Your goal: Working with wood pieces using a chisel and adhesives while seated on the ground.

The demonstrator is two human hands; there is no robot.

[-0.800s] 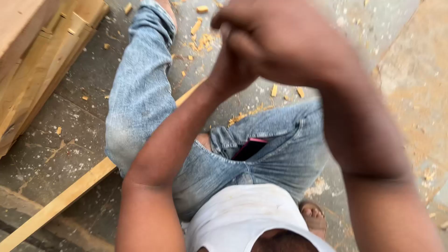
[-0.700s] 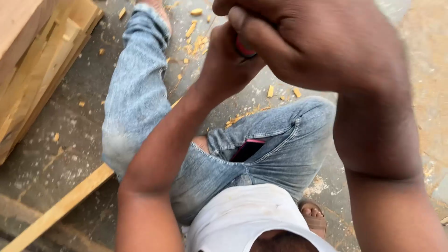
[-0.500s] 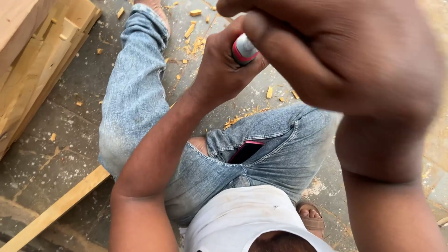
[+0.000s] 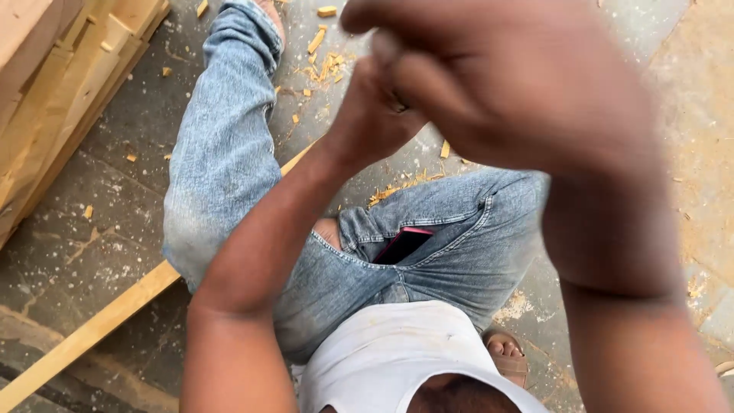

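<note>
- Right hand (image 4: 520, 84): raised close to the camera, large and blurred by motion, its back turned to the lens. The fingers (image 4: 428, 80) are curled inward toward the left hand; whether they pinch anything cannot be told.
- Left hand (image 4: 375, 115): held up just behind the right hand and touching it, wrist bent. Its fingers are hidden by the right hand, so their state cannot be told.
- No held object can be made out between the two hands; the meeting point is covered and blurred.
- Wooden plank (image 4: 92, 329): long and pale, lying on the floor (image 4: 99, 222), running from the lower left corner up under the left leg.
- Jeans (image 4: 222, 153): light blue denim. The left leg is stretched out toward the top of the view; the right knee is bent.
- Dark phone with a pink edge (image 4: 404, 243): tucked in the front pocket of the jeans.
- White shirt (image 4: 390, 352): at the bottom centre.
- Wood chips (image 4: 325, 57): scattered on the grey tiled floor near the outstretched foot and beside the bent knee.
- Stacked timber (image 4: 61, 84): pale boards piled at the upper left, well apart from both hands.
</note>
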